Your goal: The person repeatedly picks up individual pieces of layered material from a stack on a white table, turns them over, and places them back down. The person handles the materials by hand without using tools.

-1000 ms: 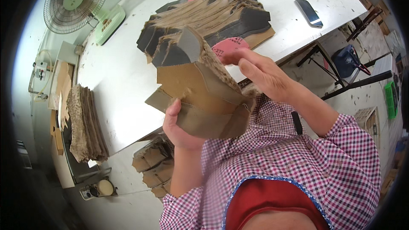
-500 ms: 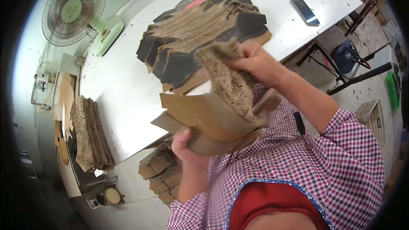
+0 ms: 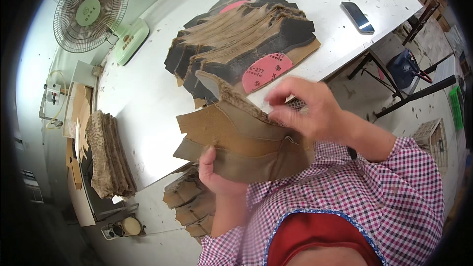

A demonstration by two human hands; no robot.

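Observation:
A tan and brown boot upper (image 3: 207,130) with fur lining along its top edge is held in front of my chest. My left hand (image 3: 219,180) grips its lower left part, the thumb pressed on the outer face and the other fingers hidden behind. Close to the upper's furry edge is my right hand (image 3: 315,106), slightly blurred, its thumb and bent forefinger apart with nothing seen between them. Beyond, on the white table (image 3: 152,103), lies a pile of dark, fur-lined uppers (image 3: 236,34). A pink rounded piece (image 3: 266,71) lies at its near right.
A stack of furry pieces (image 3: 108,157) stands at the table's left side. More brown pieces (image 3: 189,202) are below the near edge. A fan (image 3: 91,12) is at the far left, a phone (image 3: 357,17) at the far right. A dark bag (image 3: 401,64) sits beyond the table.
My right hand has let go of the furry flap, which has folded back down. The upper's outer face now shows more. The pink piece by the pile has come into view.

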